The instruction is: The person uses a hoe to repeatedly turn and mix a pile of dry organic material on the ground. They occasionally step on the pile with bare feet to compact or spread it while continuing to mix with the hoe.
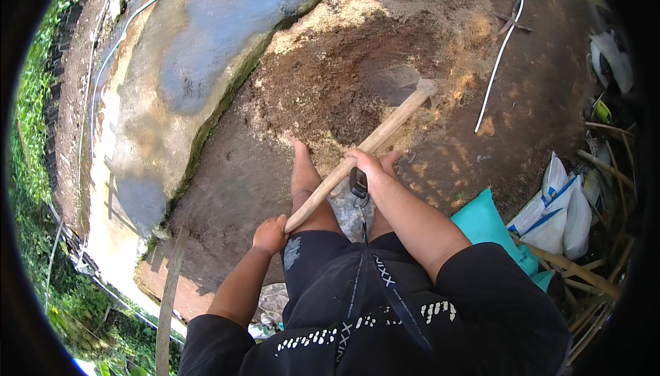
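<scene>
Both my hands are on a hoe with a long pale wooden handle [330, 182], which slants from lower left to upper right. My left hand [270, 235] grips the butt end, close to my left thigh. Farther up, my right hand [367, 164] wraps the handle near its middle. The hoe's wide metal blade [394, 83] lies at the right part of a heap of dark loose soil [319, 87], its far side merging with the dirt. Pale husk-like material [330, 12] is strewn along the heap's upper edge. My bare feet stand just before the heap.
A raised concrete slab [154, 133] with a mossy edge runs along the left, crossed by a green hose [149, 2]. A white pipe [497, 61] lies to the right. Teal [477, 216] and white sacks [551, 221] and bamboo poles [577, 270] crowd the lower right.
</scene>
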A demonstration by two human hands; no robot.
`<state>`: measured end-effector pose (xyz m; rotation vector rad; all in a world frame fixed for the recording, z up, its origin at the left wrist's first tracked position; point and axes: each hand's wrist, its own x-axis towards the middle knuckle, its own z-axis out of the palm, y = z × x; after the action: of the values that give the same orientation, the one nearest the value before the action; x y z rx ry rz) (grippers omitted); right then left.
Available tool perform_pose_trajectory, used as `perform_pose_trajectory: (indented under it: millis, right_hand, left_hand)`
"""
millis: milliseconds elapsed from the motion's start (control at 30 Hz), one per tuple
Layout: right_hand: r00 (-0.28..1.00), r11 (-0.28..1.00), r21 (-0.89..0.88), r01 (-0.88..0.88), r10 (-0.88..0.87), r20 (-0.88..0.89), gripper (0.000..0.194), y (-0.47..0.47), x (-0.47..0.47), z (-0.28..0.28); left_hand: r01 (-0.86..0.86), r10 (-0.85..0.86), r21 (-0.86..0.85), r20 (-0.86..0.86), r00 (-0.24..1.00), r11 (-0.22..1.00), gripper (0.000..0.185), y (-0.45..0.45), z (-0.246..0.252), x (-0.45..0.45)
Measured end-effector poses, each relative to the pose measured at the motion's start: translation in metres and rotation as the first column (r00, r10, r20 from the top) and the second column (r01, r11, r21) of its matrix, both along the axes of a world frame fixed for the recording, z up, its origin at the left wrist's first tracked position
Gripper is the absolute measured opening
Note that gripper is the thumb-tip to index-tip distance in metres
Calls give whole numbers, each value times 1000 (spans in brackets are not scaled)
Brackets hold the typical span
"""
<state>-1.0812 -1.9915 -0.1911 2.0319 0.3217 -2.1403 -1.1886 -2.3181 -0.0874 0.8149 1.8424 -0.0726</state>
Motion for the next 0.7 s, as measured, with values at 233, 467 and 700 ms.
perform_pose_trajectory:
  millis: [233, 467, 700]
  right_hand:
    - [964, 872, 427, 238, -266, 6, 27, 214, 21, -1]
    - [995, 845, 530, 74, -95, 12, 27, 343, 19, -4]
    - [972, 899, 438, -12, -93, 216, 51, 281, -21, -38]
  left_hand:
    - [72, -93, 291, 62, 994, 954, 25, 237, -62, 0]
    - [138, -141, 295, -10, 990, 946, 22, 482, -34, 3]
    - [169, -171, 141, 1, 985, 976, 26, 465, -49, -6]
